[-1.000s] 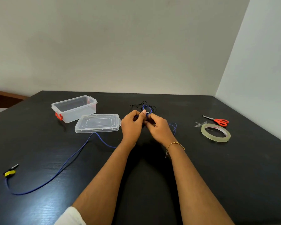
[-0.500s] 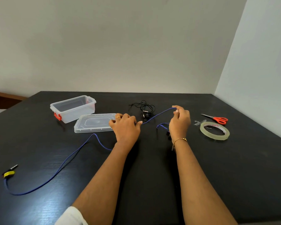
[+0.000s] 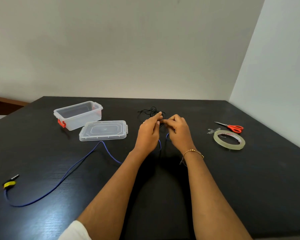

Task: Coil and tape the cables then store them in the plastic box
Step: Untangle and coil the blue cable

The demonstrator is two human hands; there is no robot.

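Observation:
A long blue cable trails across the black table from a yellow-banded plug at the near left up to my hands. My left hand and my right hand meet at the table's middle, fingertips together, both pinching the blue cable, whose short loops hang beneath them. A tangled thin black cable lies just behind my fingers. The clear plastic box with red latches stands open at the back left. Its lid lies flat beside it.
A roll of clear tape lies at the right, with cut tape pieces stuck to the table beside it. Red-handled scissors lie behind the roll. A wall corner rises past the table's far right edge.
Half a second ago my hands were spread apart with the blue cable stretched between them. They have come back together at the middle, and the free cable has slid slightly toward them.

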